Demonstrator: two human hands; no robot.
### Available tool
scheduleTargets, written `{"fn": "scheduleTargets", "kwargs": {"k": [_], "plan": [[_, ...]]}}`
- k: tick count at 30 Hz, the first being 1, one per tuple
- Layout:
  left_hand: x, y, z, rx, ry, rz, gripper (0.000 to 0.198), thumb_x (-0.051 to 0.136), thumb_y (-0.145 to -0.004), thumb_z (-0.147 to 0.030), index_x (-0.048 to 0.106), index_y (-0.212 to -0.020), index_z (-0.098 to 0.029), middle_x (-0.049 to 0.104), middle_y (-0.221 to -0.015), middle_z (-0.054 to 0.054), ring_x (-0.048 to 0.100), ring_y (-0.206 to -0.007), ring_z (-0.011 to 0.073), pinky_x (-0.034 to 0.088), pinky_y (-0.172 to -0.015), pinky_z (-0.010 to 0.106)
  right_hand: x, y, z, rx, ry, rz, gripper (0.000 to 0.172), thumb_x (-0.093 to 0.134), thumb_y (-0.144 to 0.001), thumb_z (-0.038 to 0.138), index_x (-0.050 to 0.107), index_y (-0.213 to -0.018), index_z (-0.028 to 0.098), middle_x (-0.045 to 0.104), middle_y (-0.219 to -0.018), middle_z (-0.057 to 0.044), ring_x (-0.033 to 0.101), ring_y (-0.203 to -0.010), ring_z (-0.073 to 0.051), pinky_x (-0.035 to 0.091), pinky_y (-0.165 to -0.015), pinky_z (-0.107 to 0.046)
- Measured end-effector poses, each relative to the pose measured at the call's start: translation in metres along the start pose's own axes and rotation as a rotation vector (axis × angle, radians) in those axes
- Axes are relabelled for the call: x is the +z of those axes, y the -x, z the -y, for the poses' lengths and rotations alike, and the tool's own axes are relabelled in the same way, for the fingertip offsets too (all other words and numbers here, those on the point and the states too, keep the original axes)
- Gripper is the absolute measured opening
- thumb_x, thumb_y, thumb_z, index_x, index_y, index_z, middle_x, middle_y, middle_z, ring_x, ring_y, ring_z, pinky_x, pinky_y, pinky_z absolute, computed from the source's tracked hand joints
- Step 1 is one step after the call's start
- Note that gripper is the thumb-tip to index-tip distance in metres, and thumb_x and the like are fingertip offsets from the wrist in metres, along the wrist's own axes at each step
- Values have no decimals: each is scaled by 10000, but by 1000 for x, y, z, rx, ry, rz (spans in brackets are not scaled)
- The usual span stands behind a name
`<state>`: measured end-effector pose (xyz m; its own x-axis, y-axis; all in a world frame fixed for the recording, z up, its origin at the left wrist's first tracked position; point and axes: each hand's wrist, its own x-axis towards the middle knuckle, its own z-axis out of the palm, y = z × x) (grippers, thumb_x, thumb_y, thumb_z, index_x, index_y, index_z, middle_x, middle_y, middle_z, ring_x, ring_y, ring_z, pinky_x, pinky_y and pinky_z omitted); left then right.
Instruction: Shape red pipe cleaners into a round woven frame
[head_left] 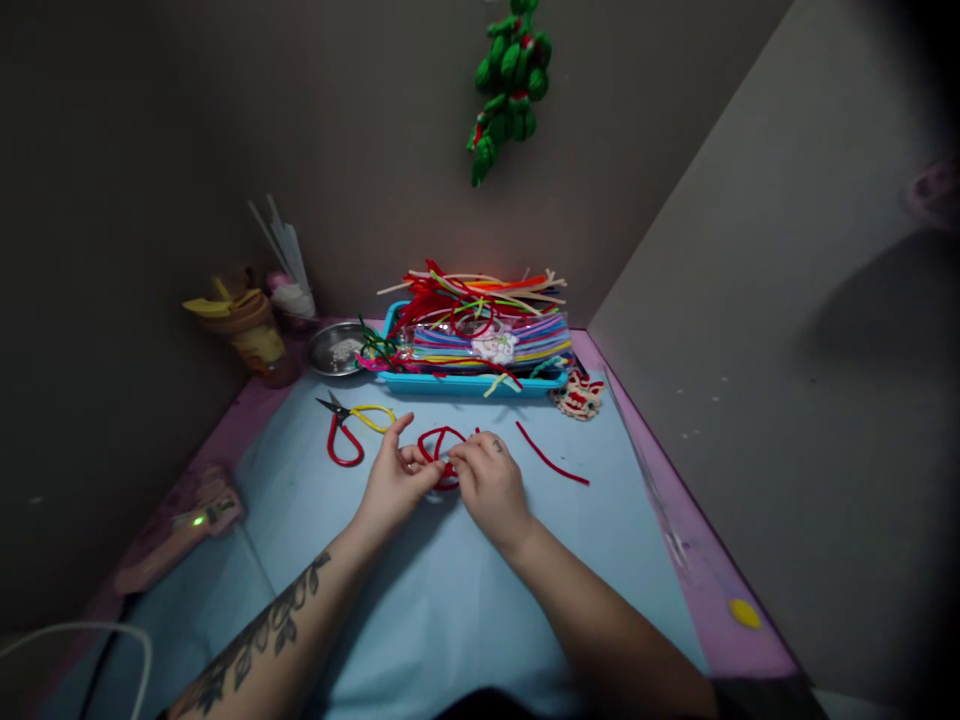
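Head view: where was the red loop piece (439, 447)?

— Frame centre, pinched by the left fingers (426, 482), index raised, and closed right fingers (469, 456).

— Fault risk?

— Uneven pulling, I judged, could bend it.

One left hand (394, 480), one right hand (493, 488), one red looped piece (442, 431)
Left of the grip, one pair of scissors (343, 412), one metal bowl (318, 355); right, one red stem (551, 464); beyond, one blue tray (450, 386)
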<state>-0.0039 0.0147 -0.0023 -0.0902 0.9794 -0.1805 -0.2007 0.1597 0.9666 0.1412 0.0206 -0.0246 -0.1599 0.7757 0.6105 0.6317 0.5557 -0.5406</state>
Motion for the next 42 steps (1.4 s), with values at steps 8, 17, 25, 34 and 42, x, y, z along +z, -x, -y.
{"fn": "scheduleTargets", "kwargs": {"k": [8, 17, 25, 34, 42], "plan": [[-10, -9, 1, 5, 93, -52, 1050, 839, -594, -281, 266, -1461, -126, 619, -593, -73, 587, -562, 102, 431, -627, 213, -5, 5, -4, -13, -78, -74, 132, 552, -891, 153, 627, -985, 206, 646, -939, -76, 604, -913, -211, 525, -820, -369], [-4, -6, 3, -34, 204, -87, 1081, 870, -529, -219, 290, -1438, -152, 630, -590, -81, 607, -570, 106, 452, -660, 226, 2, 4, 4, -64, 8, 13, 143, 518, -912, 158, 645, -855, 190, 672, -794, -63, 589, -782, -211, 504, -735, -344], [-7, -7, 1, -37, 172, -80, 1135, 857, -539, -203, 230, -1481, -124, 621, -582, -77, 599, -554, 111, 445, -650, 238, 7, 3, 6, 197, -278, 25, 110, 590, -849, 200, 680, -786, 199, 672, -727, -19, 618, -679, -158, 509, -631, -274], [-7, -4, -1, -33, 131, -65, 1157, 859, -544, -214, 212, -1500, -129, 617, -589, -72, 574, -538, 104, 414, -605, 224, 9, 5, 2, 460, -558, 80, 127, 634, -788, 278, 707, -765, 177, 724, -724, -37, 658, -645, -164, 533, -612, -271], [-5, -1, -2, -34, 135, -10, 1194, 851, -565, -227, 137, -1518, -130, 641, -603, -58, 575, -526, 101, 433, -597, 220, 5, 0, 8, 536, -653, 100, 189, 641, -764, 347, 610, -669, 186, 620, -590, 14, 553, -543, -130, 458, -535, -242]]}}
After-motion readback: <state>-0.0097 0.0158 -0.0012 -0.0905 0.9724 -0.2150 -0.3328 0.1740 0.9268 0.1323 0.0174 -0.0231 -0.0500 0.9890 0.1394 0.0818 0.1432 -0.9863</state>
